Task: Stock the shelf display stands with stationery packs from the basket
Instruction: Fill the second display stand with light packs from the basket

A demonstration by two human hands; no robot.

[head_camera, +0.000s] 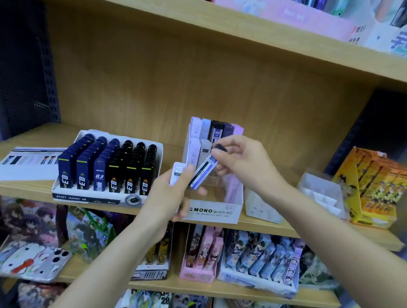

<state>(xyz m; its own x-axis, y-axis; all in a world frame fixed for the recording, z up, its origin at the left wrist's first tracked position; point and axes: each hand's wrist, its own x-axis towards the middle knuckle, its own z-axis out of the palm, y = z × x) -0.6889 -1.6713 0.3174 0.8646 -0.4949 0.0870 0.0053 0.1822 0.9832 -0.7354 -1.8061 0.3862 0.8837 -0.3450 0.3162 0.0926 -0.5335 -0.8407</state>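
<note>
right hand [242, 163] pinches a dark, blue-ended lead pack [202, 174], tilted over the mono display stand [214, 211] on the wooden shelf [29, 183], while left hand [171, 194] grips a white pack [178, 172] just beside it. the risk, as judged: the slanted pack could catch a divider, knock the upright packs [213, 130] in the back rows, or slip from so light a pinch. left fingers hide how many packs they hold; a dark shape at the right fingertips is blurred; the basket is out of view.
</note>
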